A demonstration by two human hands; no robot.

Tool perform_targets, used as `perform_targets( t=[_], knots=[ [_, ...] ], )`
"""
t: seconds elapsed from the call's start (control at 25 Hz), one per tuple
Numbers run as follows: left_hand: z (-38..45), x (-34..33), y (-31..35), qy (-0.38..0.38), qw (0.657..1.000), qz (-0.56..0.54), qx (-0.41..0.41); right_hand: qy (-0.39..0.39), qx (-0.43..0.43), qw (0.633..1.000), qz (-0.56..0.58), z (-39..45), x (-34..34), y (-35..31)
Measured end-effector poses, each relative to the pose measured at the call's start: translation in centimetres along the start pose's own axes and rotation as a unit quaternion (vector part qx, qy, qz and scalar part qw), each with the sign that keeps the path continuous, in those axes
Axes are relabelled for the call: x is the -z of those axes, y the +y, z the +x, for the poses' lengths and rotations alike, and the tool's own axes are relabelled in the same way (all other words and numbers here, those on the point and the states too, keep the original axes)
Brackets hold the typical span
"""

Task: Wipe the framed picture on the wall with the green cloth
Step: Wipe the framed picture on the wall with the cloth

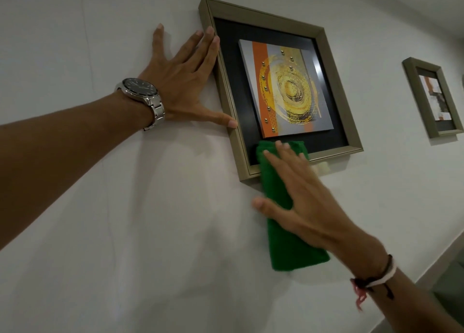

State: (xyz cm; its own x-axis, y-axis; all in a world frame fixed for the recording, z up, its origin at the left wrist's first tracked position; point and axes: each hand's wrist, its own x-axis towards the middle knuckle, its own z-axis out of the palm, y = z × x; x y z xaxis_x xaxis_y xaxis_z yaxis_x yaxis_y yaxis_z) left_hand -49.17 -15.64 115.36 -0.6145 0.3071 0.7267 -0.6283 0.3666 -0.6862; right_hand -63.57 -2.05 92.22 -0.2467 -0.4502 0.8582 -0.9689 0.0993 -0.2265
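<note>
Framed picture (281, 86) on wall (100, 207), wiping under way: right hand (301, 194), flat and open, presses green cloth (283, 237) over the lower frame edge; left hand (183, 81), spread open, steadies the left edge; upper area judged still to do.

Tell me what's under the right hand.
The right hand presses flat on the green cloth, which drapes over the framed picture's bottom edge onto the wall. The frame section beneath the cloth is hidden.
</note>
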Motion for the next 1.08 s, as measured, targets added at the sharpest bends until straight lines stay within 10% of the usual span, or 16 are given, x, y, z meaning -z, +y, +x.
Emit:
perform_targets(
  t=[1.08],
  knots=[
    [-3.1,1.7,1.4,-0.031,0.995,-0.093,0.002,-0.013,0.036,0.999,-0.004,2.8,4.9,-0.4]
  ],
)
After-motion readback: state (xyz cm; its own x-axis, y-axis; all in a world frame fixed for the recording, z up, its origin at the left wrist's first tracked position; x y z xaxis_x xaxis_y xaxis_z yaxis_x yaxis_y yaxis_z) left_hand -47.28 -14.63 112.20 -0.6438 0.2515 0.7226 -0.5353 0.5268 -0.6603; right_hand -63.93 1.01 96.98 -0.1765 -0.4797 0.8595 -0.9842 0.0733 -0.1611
